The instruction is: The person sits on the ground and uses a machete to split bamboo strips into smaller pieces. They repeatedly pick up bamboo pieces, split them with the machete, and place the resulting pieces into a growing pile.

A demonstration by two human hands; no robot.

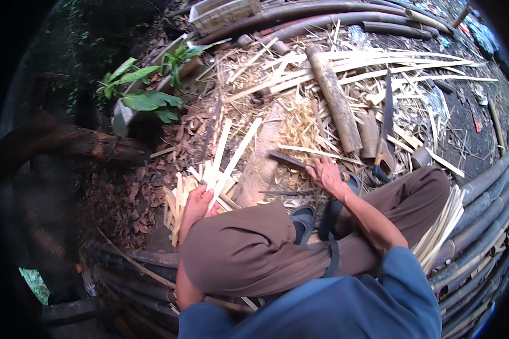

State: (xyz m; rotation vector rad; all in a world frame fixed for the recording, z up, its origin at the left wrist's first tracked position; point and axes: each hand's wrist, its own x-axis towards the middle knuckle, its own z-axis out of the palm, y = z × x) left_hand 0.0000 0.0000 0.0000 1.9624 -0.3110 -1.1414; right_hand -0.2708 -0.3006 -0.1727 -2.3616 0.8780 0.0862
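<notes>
Ground strewn with brown leaves, shavings and pale splinters spreads all round the seated person, whose brown trousers cover two bent, splayed knees below a blue shirt. Dark bamboo poles run along the right side. Ahead, a thick length of bamboo lies aslant, with a saw to its right.

The right arm slants forward and inward from its short sleeve, crossing over the trousers, with the forearm bared. The left arm runs outside the left knee, which hides part of it, and its wrist comes up beyond that knee.

A sheaf of pale strips stands by the right thigh. Long split strips rise from the left hand, fanning forward; its fingers are curled closed around their near ends, beside a loose pile of similar pieces.

The right hand reaches out near the sandals, back upward, fingers bent forward. It meets the near end of a knife, whose dark blade points away to the left; whether the fingers wrap its handle, I cannot tell.
</notes>
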